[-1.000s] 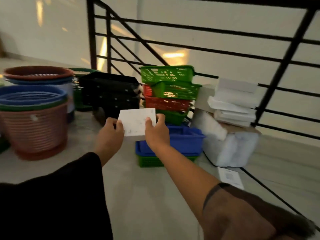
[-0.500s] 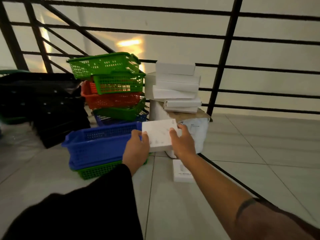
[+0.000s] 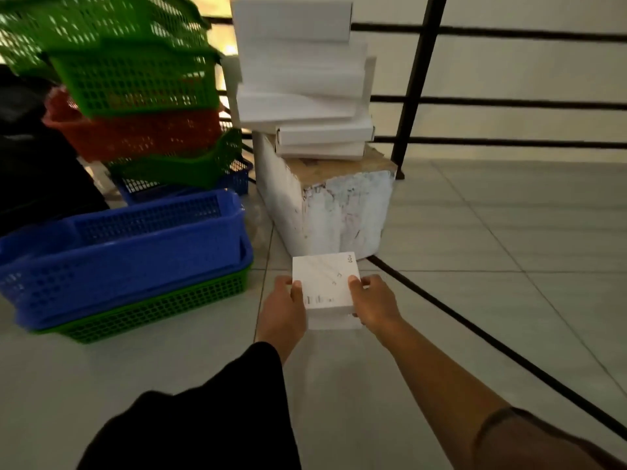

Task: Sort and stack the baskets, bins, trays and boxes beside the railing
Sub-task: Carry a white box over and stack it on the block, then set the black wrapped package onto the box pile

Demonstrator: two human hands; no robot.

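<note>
A small white square box is held between both hands, low over the floor tiles. My left hand grips its left edge and my right hand grips its right edge. Directly under it lies a second small white box, only its front edge showing. Just behind stands a large worn white carton bearing a leaning pile of flat white boxes. To the left, blue baskets sit nested in a green basket.
A tilted stack of green, red and blue mesh baskets rises at the upper left, with black crates beyond it. The black railing runs behind the cartons. A dark line crosses the pale floor tiles at the right.
Both hands carried the white box rightward and down, from in front of the blue baskets to just above the small box on the floor. The view swung right and closer.
</note>
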